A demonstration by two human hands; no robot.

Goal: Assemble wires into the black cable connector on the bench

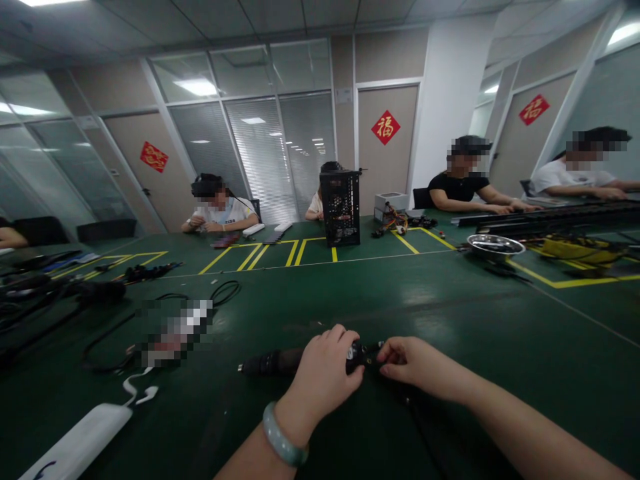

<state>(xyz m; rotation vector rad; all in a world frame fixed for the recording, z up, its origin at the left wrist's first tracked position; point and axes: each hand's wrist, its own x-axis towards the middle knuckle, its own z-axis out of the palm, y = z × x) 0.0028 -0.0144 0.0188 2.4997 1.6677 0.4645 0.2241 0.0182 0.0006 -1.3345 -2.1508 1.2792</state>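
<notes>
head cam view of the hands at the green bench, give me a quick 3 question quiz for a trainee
1. True or false: the left hand wears a pale green bangle.
2. Which hand's fingers pinch the end of the black cylindrical tool?
3. The round steel bowl stands: A left of the black mesh computer case, B right of it.
Key: 1 true; 2 right hand; 3 B

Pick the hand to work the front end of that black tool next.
The right hand, probably: its fingertips are at the tool's front end, while the left hand wraps further back around the black cylindrical tool, seemingly steadying it.
</notes>
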